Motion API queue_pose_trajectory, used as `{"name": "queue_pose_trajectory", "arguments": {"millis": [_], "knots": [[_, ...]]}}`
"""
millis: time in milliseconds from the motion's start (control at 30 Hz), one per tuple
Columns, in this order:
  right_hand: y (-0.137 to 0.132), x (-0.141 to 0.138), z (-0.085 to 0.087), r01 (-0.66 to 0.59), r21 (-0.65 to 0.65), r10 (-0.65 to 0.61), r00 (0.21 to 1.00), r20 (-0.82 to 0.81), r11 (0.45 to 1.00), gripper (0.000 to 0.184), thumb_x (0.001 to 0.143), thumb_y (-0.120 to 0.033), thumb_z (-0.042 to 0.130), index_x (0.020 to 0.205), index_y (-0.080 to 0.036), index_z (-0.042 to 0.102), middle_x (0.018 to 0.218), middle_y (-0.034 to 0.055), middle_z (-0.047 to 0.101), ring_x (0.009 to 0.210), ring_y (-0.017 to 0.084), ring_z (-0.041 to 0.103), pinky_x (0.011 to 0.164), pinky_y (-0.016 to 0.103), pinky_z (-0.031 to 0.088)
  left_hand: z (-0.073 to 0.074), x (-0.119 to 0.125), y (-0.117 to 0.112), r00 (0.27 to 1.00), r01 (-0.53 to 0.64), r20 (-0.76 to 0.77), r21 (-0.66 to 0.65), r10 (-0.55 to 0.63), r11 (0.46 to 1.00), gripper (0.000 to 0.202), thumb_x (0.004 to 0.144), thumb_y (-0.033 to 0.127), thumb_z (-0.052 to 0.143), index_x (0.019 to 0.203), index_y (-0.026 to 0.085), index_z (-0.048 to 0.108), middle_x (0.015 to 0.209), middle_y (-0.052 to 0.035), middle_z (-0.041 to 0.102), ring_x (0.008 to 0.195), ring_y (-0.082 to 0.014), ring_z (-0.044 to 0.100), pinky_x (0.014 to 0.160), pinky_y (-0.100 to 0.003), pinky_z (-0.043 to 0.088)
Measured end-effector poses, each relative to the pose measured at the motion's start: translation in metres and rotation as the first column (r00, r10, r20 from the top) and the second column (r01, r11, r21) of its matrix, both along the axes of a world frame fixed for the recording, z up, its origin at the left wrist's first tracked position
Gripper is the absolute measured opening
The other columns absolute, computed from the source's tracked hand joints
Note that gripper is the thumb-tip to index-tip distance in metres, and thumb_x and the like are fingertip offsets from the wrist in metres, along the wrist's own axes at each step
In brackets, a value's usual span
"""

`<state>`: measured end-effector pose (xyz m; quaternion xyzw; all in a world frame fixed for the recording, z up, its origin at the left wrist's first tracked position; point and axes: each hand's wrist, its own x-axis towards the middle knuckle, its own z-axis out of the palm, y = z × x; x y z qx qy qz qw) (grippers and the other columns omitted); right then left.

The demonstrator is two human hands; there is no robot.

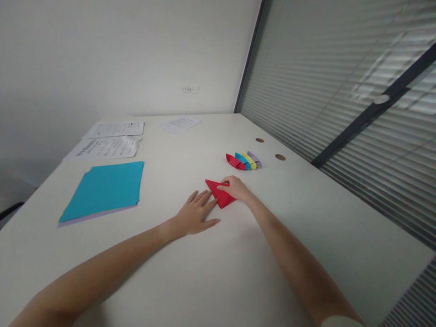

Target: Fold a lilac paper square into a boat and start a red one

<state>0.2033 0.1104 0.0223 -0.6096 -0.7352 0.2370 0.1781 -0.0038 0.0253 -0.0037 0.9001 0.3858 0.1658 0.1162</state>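
A piece of red paper (223, 199), folded into a roughly triangular shape, lies on the white table in front of me. My left hand (195, 213) rests flat with fingers spread, its fingertips at the paper's left edge. On the paper's upper right side is my right hand (235, 187), its fingers curled and its thumb laid over the red surface. That hand covers the right corner of the paper. Just beyond it, small folded paper boats stand side by side: a red one (235, 161), a blue one (243, 161), a yellow one (251, 161) and a purple one (255, 159).
A stack of square coloured sheets (105, 188), blue on top, lies to the left. Behind it are printed pages (105, 146), with more printed paper (180, 124) at the back. Two round brown discs (280, 157) sit near the right edge, beside window blinds (340, 91).
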Motion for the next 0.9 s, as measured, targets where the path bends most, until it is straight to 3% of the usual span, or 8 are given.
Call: {"name": "queue_pose_trajectory", "arguments": {"millis": [100, 133, 200, 267, 300, 433, 633, 900], "knots": [[0.002, 0.0, 0.008, -0.043, 0.022, 0.047, 0.975, -0.215, 0.999, 0.012, 0.076, -0.028, 0.068, 0.072, -0.017, 0.066, 0.072, 0.0025, 0.068, 0.07, 0.016, 0.06, 0.068, 0.029, 0.043, 0.0, -0.001, 0.01, 0.951, -0.051, 0.301, -0.09, 0.076, 0.995, 0.065, 0.086, 0.054, 0.06, 0.141, 0.024, 0.042, 0.149, -0.0177, 0.042, 0.14, -0.0334, 0.037, 0.114, -0.057, 0.03], [0.001, -0.001, 0.012, -0.051, 0.038, 0.06, 0.951, -0.304, 0.998, 0.014, 0.075, -0.03, 0.068, 0.07, -0.017, 0.065, 0.069, 0.0012, 0.066, 0.067, 0.015, 0.058, 0.066, 0.029, 0.043, 0.002, -0.002, 0.015, 0.887, -0.092, 0.439, -0.143, 0.146, 0.986, 0.064, 0.084, 0.051, 0.063, 0.14, 0.025, 0.042, 0.147, -0.0169, 0.044, 0.138, -0.0321, 0.04, 0.112, -0.054, 0.035], [-0.001, -0.006, 0.022, -0.058, 0.079, 0.089, 0.878, -0.47, 0.995, 0.018, 0.073, -0.034, 0.068, 0.069, -0.018, 0.064, 0.066, -0.0006, 0.064, 0.063, 0.014, 0.056, 0.064, 0.029, 0.043, 0.009, -0.003, 0.024, 0.682, -0.148, 0.658, -0.304, 0.32, 0.941, 0.057, 0.083, 0.045, 0.066, 0.131, 0.025, 0.044, 0.139, -0.0152, 0.05, 0.128, -0.0299, 0.051, 0.103, -0.051, 0.046], [-0.006, -0.013, 0.032, -0.04, 0.134, 0.111, 0.808, -0.579, 0.99, 0.021, 0.072, -0.039, 0.069, 0.071, -0.018, 0.064, 0.068, -0.0007, 0.064, 0.064, 0.015, 0.057, 0.065, 0.029, 0.044, 0.018, -0.004, 0.03, 0.501, -0.078, 0.768, -0.42, 0.399, 0.904, 0.05, 0.078, 0.044, 0.071, 0.118, 0.022, 0.05, 0.132, -0.0142, 0.054, 0.114, -0.0274, 0.062, 0.094, -0.046, 0.053], [-0.008, -0.016, 0.036, -0.02, 0.155, 0.113, 0.775, -0.622, 0.988, 0.023, 0.073, -0.041, 0.069, 0.073, -0.019, 0.064, 0.069, -0.0007, 0.064, 0.065, 0.015, 0.057, 0.065, 0.03, 0.045, 0.023, -0.004, 0.032, 0.448, -0.03, 0.794, -0.447, 0.412, 0.894, 0.045, 0.077, 0.043, 0.072, 0.111, 0.021, 0.053, 0.128, -0.0129, 0.056, 0.107, -0.0255, 0.066, 0.089, -0.043, 0.055], [-0.018, -0.028, 0.048, 0.108, 0.166, 0.065, 0.62, -0.782, 0.98, 0.03, 0.071, -0.049, 0.072, 0.073, -0.022, 0.059, 0.069, -0.0015, 0.062, 0.067, 0.016, 0.057, 0.064, 0.029, 0.046, 0.037, -0.006, 0.03, 0.413, 0.004, 0.836, -0.398, 0.361, 0.917, 0.032, 0.076, 0.04, 0.074, 0.093, 0.018, 0.059, 0.112, -0.0072, 0.062, 0.088, -0.0171, 0.069, 0.083, -0.034, 0.058], [-0.025, -0.034, 0.055, 0.111, 0.067, 0.017, 0.398, -0.917, 0.992, 0.036, 0.07, -0.053, 0.074, 0.078, -0.024, 0.055, 0.075, -0.0018, 0.063, 0.071, 0.017, 0.061, 0.069, 0.031, 0.051, 0.048, -0.004, 0.024, 0.283, 0.012, 0.872, -0.419, 0.399, 0.908, 0.042, 0.073, 0.038, 0.077, 0.098, 0.019, 0.05, 0.102, -0.0032, 0.062, 0.072, -0.0147, 0.071, 0.067, -0.029, 0.059], [-0.035, -0.043, 0.052, 0.116, 0.075, 0.024, 0.386, -0.922, 0.99, 0.036, 0.073, -0.055, 0.072, 0.081, -0.024, 0.054, 0.074, -0.0021, 0.063, 0.07, 0.017, 0.062, 0.069, 0.032, 0.052, 0.061, -0.004, 0.024, 0.243, 0.02, 0.907, -0.359, 0.344, 0.933, 0.037, 0.075, 0.039, 0.076, 0.092, 0.019, 0.05, 0.09, 0.0, 0.062, 0.065, -0.0125, 0.069, 0.062, -0.028, 0.06]]}}
